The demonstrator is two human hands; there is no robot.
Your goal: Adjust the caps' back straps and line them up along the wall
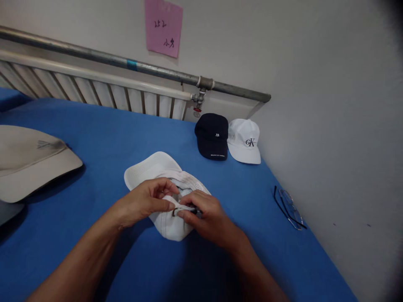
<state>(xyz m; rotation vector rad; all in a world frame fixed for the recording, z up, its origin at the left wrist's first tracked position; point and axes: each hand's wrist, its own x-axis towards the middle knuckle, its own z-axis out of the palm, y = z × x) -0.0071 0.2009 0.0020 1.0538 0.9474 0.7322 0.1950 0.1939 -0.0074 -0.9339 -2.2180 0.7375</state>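
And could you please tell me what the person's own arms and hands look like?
The left hand and right hand are ungloved, with no watch or bracelet visible. The left forearm and right forearm are bare, no sleeve in view.

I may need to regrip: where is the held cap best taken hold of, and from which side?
Probably by the brim, from the left, pinched above and below. The held cap is crown-down with its opening up, and its broad brim juts to the left. The left hand and right hand are at the opening's near side, leaving most of the brim uncovered.
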